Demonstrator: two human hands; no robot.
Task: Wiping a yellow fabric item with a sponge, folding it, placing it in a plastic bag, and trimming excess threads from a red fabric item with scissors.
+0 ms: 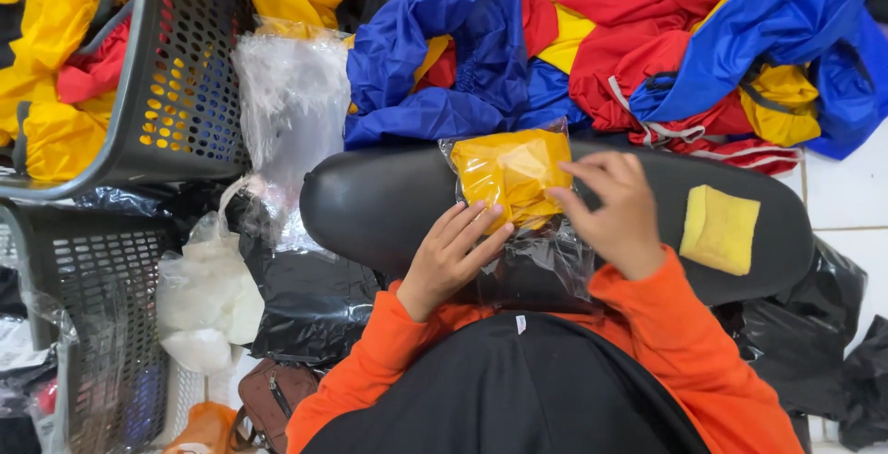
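Glossy clear plastic bag wraps smooth yellow cloth.

Bright even light, soft shadows, sharp focus, slight wide-angle edge distortion.

White tiled floor at right. Grey perforated baskets at left, black plastic bags below, heaped red, blue, yellow garments behind. Even lighting.

Left hand and right hand on a clear bag of folded yellow cloth atop a black board
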